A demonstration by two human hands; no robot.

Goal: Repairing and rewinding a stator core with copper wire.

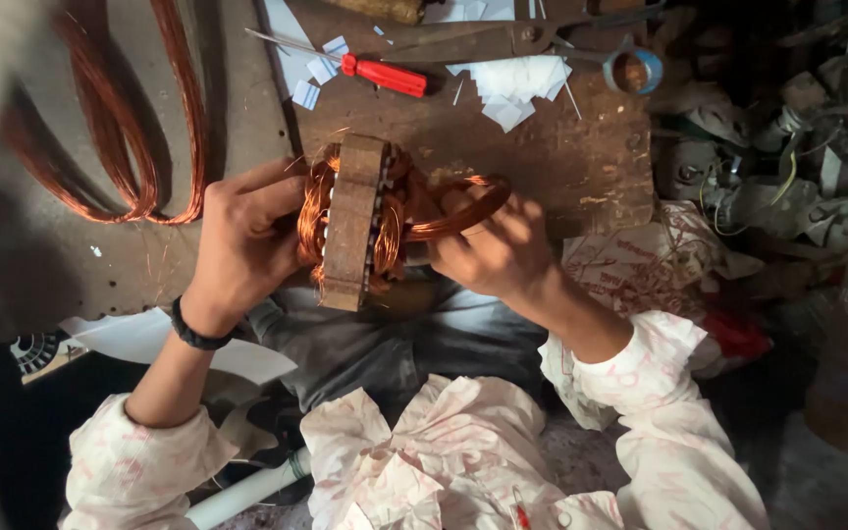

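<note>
A brown motor stator core (pixel 353 221) stands on edge over my lap, with copper windings bulging from both sides. My left hand (pixel 242 240) grips its left side, fingers pressed into the copper coils. My right hand (pixel 493 245) holds a loop of copper wire coil (pixel 463 206) that arcs out of the stator's right side. A black band sits on my left wrist.
A wooden board (pixel 542 147) lies beyond the stator with a red-handled screwdriver (pixel 385 76), old scissors (pixel 483 41), white paper scraps (pixel 517 83) and a tape roll (pixel 632 71). Loose copper wire hanks (pixel 139 128) lie at left. Motor parts and clutter (pixel 777 147) pile up at right.
</note>
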